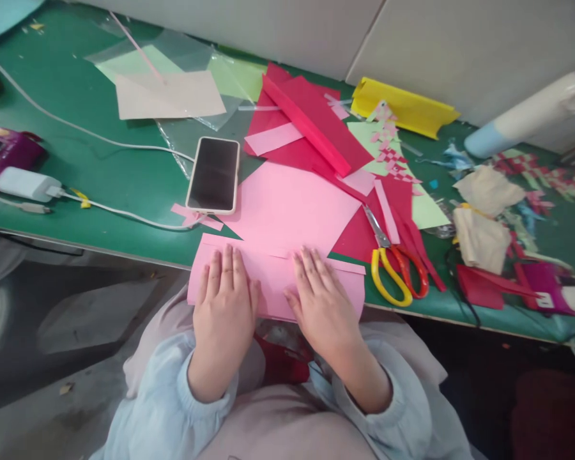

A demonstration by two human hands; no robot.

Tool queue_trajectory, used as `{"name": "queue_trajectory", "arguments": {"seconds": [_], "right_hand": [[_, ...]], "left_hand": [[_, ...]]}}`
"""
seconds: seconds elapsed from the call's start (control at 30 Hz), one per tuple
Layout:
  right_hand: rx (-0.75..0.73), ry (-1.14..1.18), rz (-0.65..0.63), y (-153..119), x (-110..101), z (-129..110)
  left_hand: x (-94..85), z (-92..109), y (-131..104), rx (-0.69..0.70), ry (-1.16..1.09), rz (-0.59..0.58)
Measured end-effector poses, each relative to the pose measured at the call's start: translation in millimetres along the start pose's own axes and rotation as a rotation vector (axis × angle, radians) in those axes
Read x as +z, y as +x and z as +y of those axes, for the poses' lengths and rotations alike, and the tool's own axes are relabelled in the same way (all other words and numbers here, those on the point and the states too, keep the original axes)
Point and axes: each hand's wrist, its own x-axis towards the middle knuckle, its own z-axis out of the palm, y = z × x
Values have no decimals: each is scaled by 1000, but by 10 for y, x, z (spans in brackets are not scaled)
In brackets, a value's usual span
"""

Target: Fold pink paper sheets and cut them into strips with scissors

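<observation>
A folded sheet of pink paper (274,281) lies across the table's front edge, with a narrow flap along its far side. My left hand (224,313) rests flat on its left part, fingers stretched out. On the right part lies my right hand (323,306), also flat, its fingertips near the flap. Another pink sheet (292,204) is spread just beyond. A phone (214,176) sits to the left of that sheet. Scissors (395,262) with yellow and red handles lie to the right of my right hand.
Red paper (316,128) and a yellow folded paper (402,108) lie at the back. A white cable (124,207) crosses the green table (100,172) on the left. Beige cloth pieces (482,239), a purple box (549,287) and a white-and-blue bottle (527,115) are on the right.
</observation>
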Motion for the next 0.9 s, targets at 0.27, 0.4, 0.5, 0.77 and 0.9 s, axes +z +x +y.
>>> {"name": "queue_trajectory", "arguments": {"seconds": [0.27, 0.4, 0.5, 0.77, 0.9], "right_hand": [[66, 59, 5, -36, 68, -63], [62, 87, 11, -31, 71, -63], [41, 103, 18, -40, 69, -37], [52, 103, 27, -206, 21, 74], [177, 89, 13, -345, -17, 148]], "left_hand": [[27, 71, 35, 110, -33, -10], [49, 168, 69, 308, -54, -57], [69, 237, 92, 403, -50, -73], [90, 346, 79, 366, -36, -49], [92, 376, 59, 350, -31, -44]]}}
